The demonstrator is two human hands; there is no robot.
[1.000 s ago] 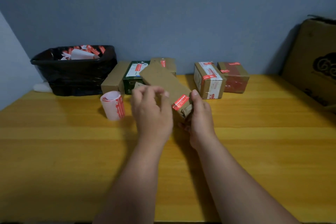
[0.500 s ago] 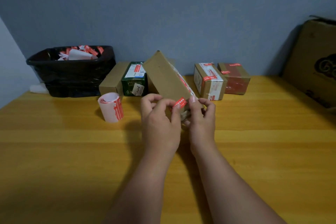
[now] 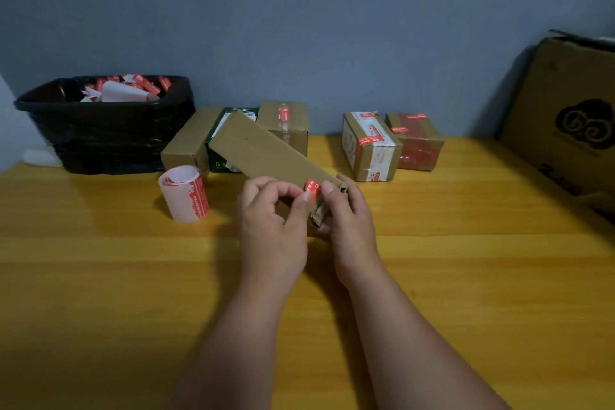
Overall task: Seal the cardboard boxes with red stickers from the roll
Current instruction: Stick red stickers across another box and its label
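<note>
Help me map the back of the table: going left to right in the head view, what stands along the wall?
Bin → plain box → green box → stickered box → white-taped box → red-taped box → big carton.

A wooden table (image 3: pixel 100 293) stands against a blue-grey wall (image 3: pixel 299 10); at its back left sits a black bin (image 3: pixel 106 136) lined with a bag, holding white and red paper scraps (image 3: pixel 123 90); a green carton (image 3: pixel 216 156) stands near it.
</note>
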